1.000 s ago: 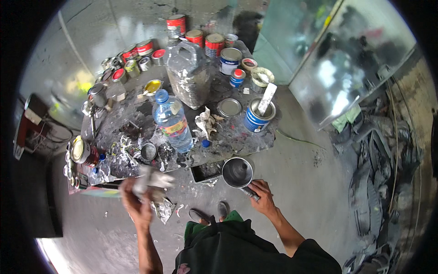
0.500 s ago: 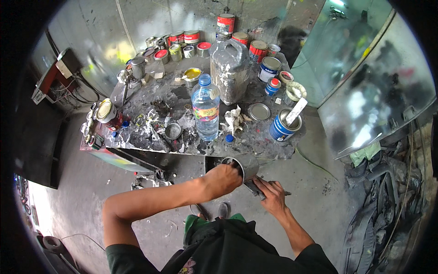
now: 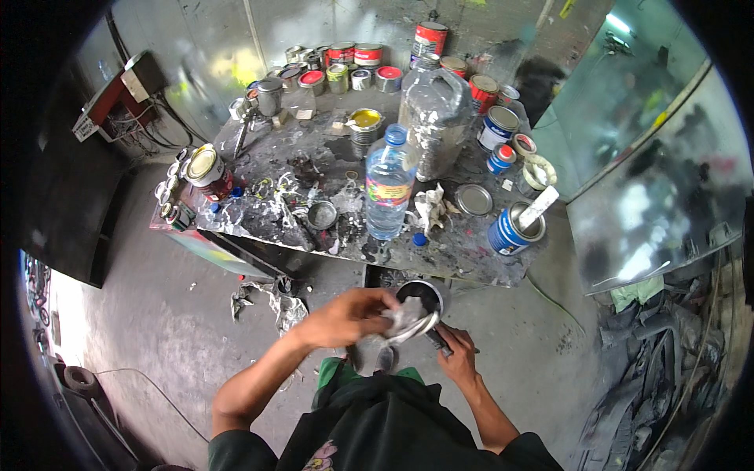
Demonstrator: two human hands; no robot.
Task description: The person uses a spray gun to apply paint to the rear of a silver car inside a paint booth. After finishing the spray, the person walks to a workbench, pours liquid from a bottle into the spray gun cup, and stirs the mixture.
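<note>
In front of the table my right hand (image 3: 460, 355) is closed round the dark handle (image 3: 437, 341) below a round metal cup (image 3: 439, 297). The cup is tipped so that its dark inside shows. Whether this is a spray gun I cannot tell. My left hand (image 3: 344, 317) pinches a crumpled greyish rag (image 3: 405, 317), blurred by motion, at the near left side of the cup's mouth. On the table edge beyond stands an uncapped clear bottle (image 3: 388, 206) of clear liquid, with a blue cap (image 3: 419, 239) beside it.
Paint-stained table (image 3: 353, 251) ahead holds several paint cans, a grimy large jug (image 3: 436, 129), an open yellow paint can (image 3: 365, 129), a blue can with a stirring stick (image 3: 510, 234) and a loose lid (image 3: 474, 200). Dark scrap parts (image 3: 652, 361) are piled at right; a rag lies on the floor.
My left hand has come out of the cup, drawing left with the rag now showing. The cup has tilted toward me. The view has shifted, so the table sits further right.
</note>
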